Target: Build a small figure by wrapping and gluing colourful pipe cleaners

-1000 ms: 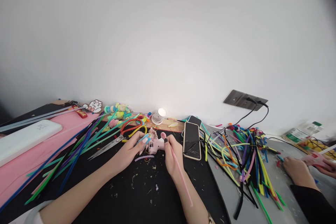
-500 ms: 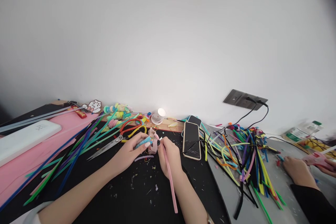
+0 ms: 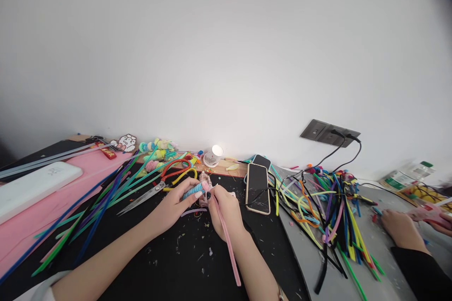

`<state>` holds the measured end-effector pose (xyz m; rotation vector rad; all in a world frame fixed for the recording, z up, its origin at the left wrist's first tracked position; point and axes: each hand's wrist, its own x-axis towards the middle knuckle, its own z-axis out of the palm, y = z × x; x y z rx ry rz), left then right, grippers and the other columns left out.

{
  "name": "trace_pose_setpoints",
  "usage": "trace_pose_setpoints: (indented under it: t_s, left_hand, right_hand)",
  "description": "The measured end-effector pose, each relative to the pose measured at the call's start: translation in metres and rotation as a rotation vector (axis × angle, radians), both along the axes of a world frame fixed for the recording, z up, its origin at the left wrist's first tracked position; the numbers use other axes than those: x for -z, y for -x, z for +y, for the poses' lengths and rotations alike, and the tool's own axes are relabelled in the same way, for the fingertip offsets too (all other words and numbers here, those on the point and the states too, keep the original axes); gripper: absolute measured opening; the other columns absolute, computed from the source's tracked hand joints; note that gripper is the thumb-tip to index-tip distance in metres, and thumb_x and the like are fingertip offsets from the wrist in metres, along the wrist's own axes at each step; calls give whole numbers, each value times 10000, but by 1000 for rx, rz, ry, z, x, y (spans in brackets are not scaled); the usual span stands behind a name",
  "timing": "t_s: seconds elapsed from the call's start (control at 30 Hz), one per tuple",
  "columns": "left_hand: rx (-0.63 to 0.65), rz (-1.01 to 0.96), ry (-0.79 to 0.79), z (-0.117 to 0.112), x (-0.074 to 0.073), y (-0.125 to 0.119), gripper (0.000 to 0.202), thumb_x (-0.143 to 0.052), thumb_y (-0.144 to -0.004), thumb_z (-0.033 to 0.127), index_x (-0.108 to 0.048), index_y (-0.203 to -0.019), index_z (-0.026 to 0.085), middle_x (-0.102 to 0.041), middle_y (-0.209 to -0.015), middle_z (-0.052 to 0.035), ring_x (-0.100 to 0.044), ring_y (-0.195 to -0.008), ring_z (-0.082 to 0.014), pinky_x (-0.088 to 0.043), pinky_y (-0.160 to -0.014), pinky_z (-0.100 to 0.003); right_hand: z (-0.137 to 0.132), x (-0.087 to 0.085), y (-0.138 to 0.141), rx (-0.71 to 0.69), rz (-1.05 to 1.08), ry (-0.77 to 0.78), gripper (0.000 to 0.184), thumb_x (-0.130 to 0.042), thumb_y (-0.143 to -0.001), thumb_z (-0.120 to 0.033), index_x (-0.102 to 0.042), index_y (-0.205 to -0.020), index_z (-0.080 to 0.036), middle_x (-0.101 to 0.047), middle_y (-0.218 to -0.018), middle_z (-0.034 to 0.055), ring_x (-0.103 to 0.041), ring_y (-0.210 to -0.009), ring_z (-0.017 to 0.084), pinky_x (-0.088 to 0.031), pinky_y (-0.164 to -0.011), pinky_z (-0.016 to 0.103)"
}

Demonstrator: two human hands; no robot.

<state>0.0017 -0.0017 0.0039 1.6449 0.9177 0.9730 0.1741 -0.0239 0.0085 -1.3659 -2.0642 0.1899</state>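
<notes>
My left hand [image 3: 181, 200] is closed around a light blue coiled pipe cleaner [image 3: 192, 191], tilted up to the right. Pinched in my right hand [image 3: 225, 207] is a pink pipe cleaner [image 3: 229, 240], whose long end hangs down across my wrist. Its upper end meets the tip of the blue coil, between the fingers of both hands. Just behind the fingers is a pale pink object [image 3: 204, 178], partly covered, so I cannot tell its kind. A short lilac piece of pipe cleaner [image 3: 193, 211] lies on the black mat below my left fingers.
Orange-handled scissors [image 3: 158, 188] lie left of my hands, near loose pipe cleaners [image 3: 102, 197]. A paper cup [image 3: 213, 156] stands by the wall; a phone [image 3: 257, 188] lies to the right. Beyond it is a pipe-cleaner pile [image 3: 332, 216]. Another person's hand [image 3: 402, 230] is at far right.
My right hand has shifted slightly left, bringing the pink pipe cleaner's upper end against the tip of the blue coil. My left hand has stayed almost still.
</notes>
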Motion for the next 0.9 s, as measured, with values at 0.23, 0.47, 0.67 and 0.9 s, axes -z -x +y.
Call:
trace_pose_setpoints:
  t_s: [0.23, 0.47, 0.67, 0.9]
  left_hand:
    - [-20, 55, -84, 1, 1, 0, 270, -447, -896, 389, -555, -1092, 239, -625, -1120, -58, -547, -1100, -254, -426, -945, -381]
    - [-32, 92, -53, -1, 1, -1, 293, -425, -895, 419, -503, -1111, 238, -614, -1105, -55, -552, -1075, -256, -430, -935, -402]
    - [-19, 26, -1, -4, -2, 0, 291, -460, -875, 434, -524, -1071, 229, -615, -1090, -47, -541, -1071, -250, -441, -888, -351]
    - [-24, 36, -39, -3, -3, 0, 255, -449, -885, 441, -556, -883, 210, -569, -851, -8, -535, -853, -203, -437, -788, -313]
  right_hand:
    - [0, 1, 0, -33, -28, -34, 175, -355, -862, -172, -516, -810, -214, -572, -728, 8, -529, -627, 162, -329, -578, 243]
    - [1, -2, -1, -81, -82, -60, 186, -371, -863, -154, -546, -845, -214, -571, -783, 15, -531, -669, 159, -334, -581, 231]
    - [1, -2, -1, -114, -121, -66, 227, -381, -892, -133, -575, -973, -218, -584, -855, 26, -553, -725, 159, -355, -605, 227]
    - [-1, -4, 0, -168, -146, -73, 204, -395, -899, -133, -580, -928, -215, -596, -925, 44, -574, -793, 157, -393, -671, 220]
